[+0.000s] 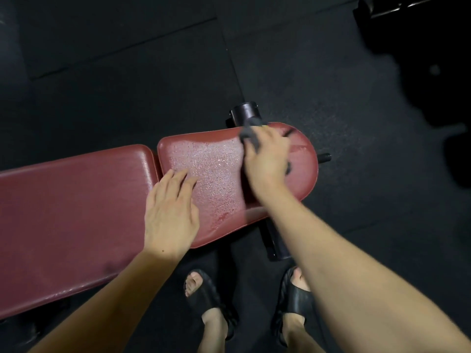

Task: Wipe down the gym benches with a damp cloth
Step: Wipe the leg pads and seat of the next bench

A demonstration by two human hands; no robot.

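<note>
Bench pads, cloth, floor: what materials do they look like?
Bench pads: maroon vinyl or faux leather over padding, judging by the stitched, rounded edges and slight sheen; wet droplets bead on the seat pad. Cloth, held by the right hand: dark soft fabric, bunched, possibly microfibre; too blurred to tell. Floor: matte black rubber mat tiles, with visible seams.

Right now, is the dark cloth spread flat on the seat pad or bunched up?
Bunched. The right hand grips the dark cloth in a wad; crumpled folds stick out past the fingers.
</note>
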